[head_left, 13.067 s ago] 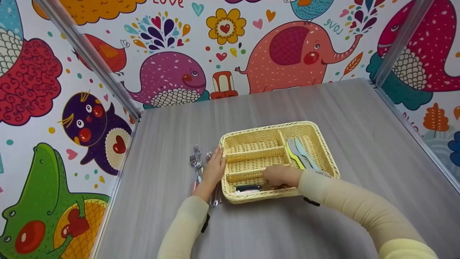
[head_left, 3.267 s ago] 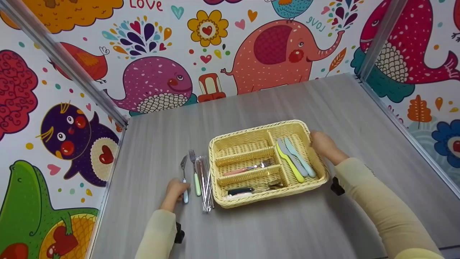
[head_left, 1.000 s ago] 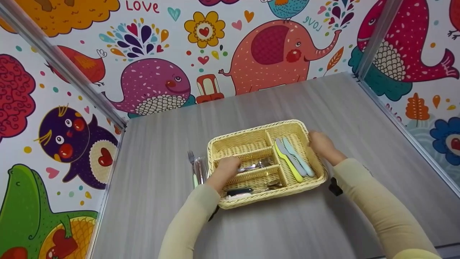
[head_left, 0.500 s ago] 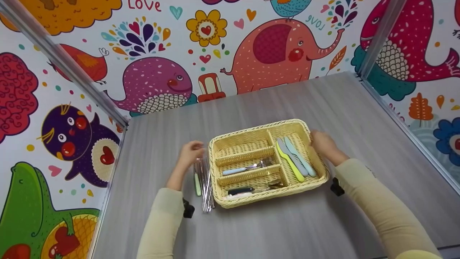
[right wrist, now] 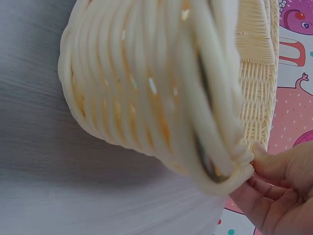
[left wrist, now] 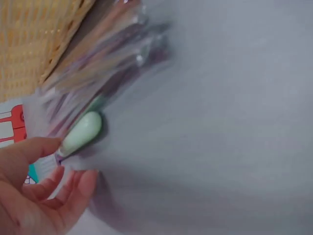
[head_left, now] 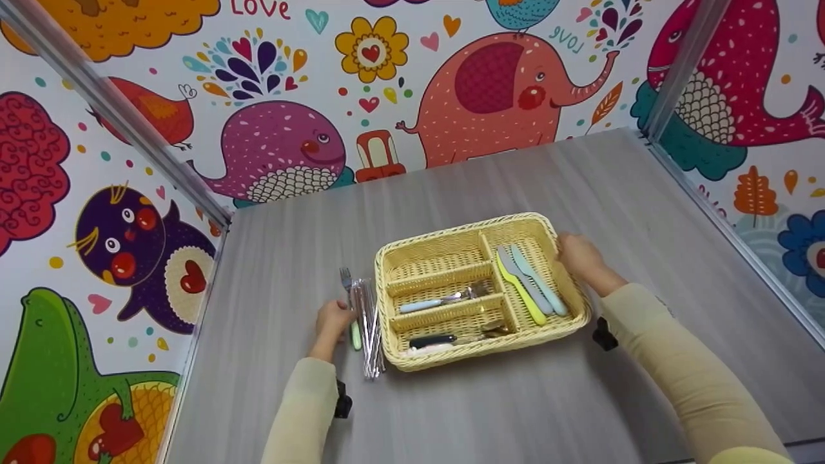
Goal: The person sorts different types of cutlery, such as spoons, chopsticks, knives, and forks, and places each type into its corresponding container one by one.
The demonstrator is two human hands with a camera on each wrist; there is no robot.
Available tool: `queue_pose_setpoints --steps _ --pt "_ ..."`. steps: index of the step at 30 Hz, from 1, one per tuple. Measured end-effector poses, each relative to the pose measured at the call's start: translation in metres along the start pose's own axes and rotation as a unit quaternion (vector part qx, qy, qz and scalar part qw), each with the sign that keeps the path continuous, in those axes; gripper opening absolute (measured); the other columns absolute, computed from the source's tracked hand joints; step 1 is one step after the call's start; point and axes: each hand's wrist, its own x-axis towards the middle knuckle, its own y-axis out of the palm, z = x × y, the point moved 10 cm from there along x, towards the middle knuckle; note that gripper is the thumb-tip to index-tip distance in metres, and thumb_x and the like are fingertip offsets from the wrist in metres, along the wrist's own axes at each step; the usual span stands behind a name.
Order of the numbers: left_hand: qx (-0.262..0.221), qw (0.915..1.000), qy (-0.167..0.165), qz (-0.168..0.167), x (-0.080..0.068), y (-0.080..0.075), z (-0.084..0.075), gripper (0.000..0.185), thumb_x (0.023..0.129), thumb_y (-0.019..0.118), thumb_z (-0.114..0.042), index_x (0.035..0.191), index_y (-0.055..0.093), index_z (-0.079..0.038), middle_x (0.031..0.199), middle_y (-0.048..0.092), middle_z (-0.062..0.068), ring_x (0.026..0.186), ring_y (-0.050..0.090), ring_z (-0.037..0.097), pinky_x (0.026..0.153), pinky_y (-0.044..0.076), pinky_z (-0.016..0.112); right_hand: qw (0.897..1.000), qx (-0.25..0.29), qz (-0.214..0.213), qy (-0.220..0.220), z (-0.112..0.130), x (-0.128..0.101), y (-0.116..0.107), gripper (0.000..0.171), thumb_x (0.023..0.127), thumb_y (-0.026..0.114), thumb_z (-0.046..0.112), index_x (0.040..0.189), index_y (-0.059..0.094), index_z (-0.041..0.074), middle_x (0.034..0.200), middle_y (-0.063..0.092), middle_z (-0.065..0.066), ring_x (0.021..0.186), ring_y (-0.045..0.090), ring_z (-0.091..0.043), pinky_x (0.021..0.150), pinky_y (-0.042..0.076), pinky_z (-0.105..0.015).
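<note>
My left hand (head_left: 334, 320) is at the left of the basket, pinching a fork with a pale green handle (head_left: 355, 336) between thumb and fingers. In the left wrist view the fingertips meet at the neck of that green handle (left wrist: 84, 132). My right hand (head_left: 583, 261) grips the right rim of the wicker basket (head_left: 467, 227); the right wrist view shows thumb and fingers on the woven rim (right wrist: 239, 169). A blue-handled fork (head_left: 422, 305) lies in the middle left compartment. The right compartment holds yellow, grey and light blue knives (head_left: 528, 287).
Thin sticks in clear plastic wrap (head_left: 370, 348) lie between the fork and the basket. A dark-handled piece of cutlery (head_left: 433, 340) and a pale-handled one (head_left: 430, 350) are in the front compartment. Printed wall panels (head_left: 283, 148) border the grey table (head_left: 490, 412).
Earlier my left hand took the blue-handled fork from the table into the middle compartment. It has since returned left and lowered onto the green-handled fork. The right hand stays on the rim.
</note>
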Motion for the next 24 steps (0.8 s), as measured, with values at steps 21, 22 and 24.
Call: queue_pose_setpoints --steps 21,22,24 --pt "-0.031 0.9994 -0.016 0.006 -0.0050 0.0075 0.0008 0.009 0.074 0.058 -0.005 0.075 0.053 0.002 0.064 0.049 0.008 0.045 0.054 0.016 0.043 0.051 0.028 1.000 -0.013 0.014 -0.003 0.0005 0.0006 0.0027 0.009 0.079 0.051 -0.009 0.074 0.046 -0.002 0.064 0.046 -0.013 0.059 0.039 -0.024 0.056 0.037 -0.040" --pt "-0.030 0.9994 -0.014 0.005 -0.0055 0.0068 0.0001 0.008 0.074 0.058 -0.005 0.071 0.052 0.001 0.062 0.049 0.007 0.044 0.054 0.016 0.042 0.051 0.028 1.000 -0.014 0.017 0.000 0.0000 0.0006 0.0032 0.009 0.079 0.052 -0.008 0.075 0.046 -0.003 0.065 0.047 -0.014 0.060 0.040 -0.024 0.056 0.037 -0.040" --pt "-0.027 0.9996 -0.012 0.003 -0.0064 0.0051 -0.0010 0.011 0.073 0.058 -0.006 0.067 0.051 -0.002 0.059 0.048 0.006 0.042 0.054 0.016 0.042 0.051 0.028 1.000 -0.016 0.020 0.005 -0.0009 0.0004 0.0041 0.010 0.080 0.053 -0.008 0.076 0.046 -0.003 0.066 0.048 -0.015 0.060 0.041 -0.024 0.057 0.038 -0.041"
